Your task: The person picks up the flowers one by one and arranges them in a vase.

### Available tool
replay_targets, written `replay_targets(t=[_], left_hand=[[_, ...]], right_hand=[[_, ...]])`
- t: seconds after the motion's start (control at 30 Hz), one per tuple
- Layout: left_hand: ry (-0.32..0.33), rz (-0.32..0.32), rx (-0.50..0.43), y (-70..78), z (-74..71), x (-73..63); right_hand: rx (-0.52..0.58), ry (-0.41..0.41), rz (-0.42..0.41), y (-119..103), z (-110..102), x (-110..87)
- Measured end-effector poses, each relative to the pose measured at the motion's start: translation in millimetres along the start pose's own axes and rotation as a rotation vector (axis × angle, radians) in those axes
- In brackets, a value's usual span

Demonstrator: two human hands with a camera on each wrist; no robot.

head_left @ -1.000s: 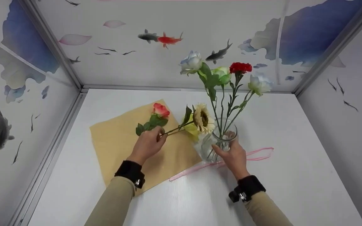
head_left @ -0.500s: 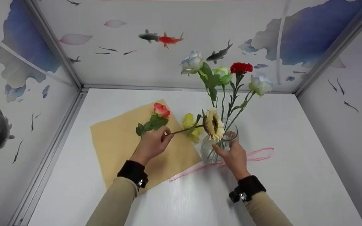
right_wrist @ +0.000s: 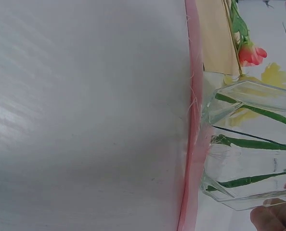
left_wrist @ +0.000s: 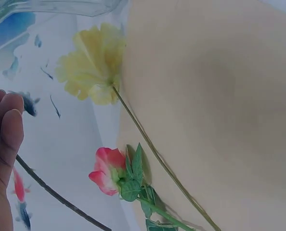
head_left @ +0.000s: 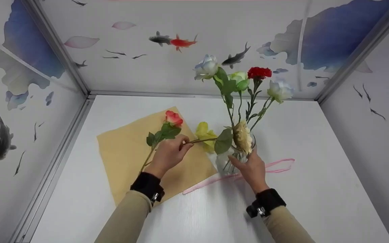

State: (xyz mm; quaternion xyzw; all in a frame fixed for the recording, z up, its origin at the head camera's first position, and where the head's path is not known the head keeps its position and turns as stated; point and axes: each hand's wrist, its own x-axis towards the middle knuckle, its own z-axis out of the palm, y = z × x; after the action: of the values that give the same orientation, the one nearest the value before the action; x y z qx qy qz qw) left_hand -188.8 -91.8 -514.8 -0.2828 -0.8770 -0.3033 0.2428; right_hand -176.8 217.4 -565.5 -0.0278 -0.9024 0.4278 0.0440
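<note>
My left hand (head_left: 172,152) pinches the stem of a cream sunflower (head_left: 242,137), whose head hangs over the mouth of the glass vase (head_left: 225,163). In the left wrist view part of that dark stem (left_wrist: 56,190) trails below the fingers. My right hand (head_left: 251,167) grips the vase by its right side, thumb in front. Standing in the vase are white-blue roses (head_left: 205,67), a pale green rose (head_left: 238,81) and a red carnation (head_left: 259,73). The right wrist view shows green stems (right_wrist: 249,143) inside the clear glass.
Brown wrapping paper (head_left: 130,152) lies on the white table (head_left: 316,202), left of the vase. On it rests a pink rose (head_left: 174,118); a yellow flower (head_left: 206,133) lies at its right edge. A pink ribbon (head_left: 201,185) runs by the vase base. Printed walls enclose the table.
My left hand has moved right with the sunflower, bringing its head from left of the vase to over the mouth. The right hand and the vase have stayed in place.
</note>
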Motion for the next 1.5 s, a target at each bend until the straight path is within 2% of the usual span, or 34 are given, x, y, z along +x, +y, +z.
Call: replay_targets(t=[0.17,0.33,0.47,0.63,0.8,0.97,1.27,1.5], left_hand=[[0.021,0.005,-0.022,4.3,1.9,2.6],[0.035,0.014,-0.040,8.6,4.4,5.1],[0.049,0.022,-0.031,13.9,6.2,7.8],[0.072,0.033,-0.002,23.1,7.9,13.4],[0.065,0.030,0.035,32.2,12.2,19.9],[0.055,0.016,0.024,43.4,16.8,27.4],[0.071,0.065,0.058,67.7,27.7,44.0],[0.116,0.101,0.087,87.4,37.1,58.9]], right_hand=[[-0.010,0.023,-0.031,0,1,-0.8],[-0.022,0.076,-0.119,1,3,-1.9],[-0.034,0.118,-0.197,3,6,-1.3],[-0.059,0.164,-0.245,4,7,-1.0],[-0.070,0.157,-0.243,3,6,-1.8],[-0.104,0.150,-0.238,3,6,-1.4],[-0.047,0.072,-0.120,3,4,0.0],[-0.070,0.127,-0.191,3,6,0.0]])
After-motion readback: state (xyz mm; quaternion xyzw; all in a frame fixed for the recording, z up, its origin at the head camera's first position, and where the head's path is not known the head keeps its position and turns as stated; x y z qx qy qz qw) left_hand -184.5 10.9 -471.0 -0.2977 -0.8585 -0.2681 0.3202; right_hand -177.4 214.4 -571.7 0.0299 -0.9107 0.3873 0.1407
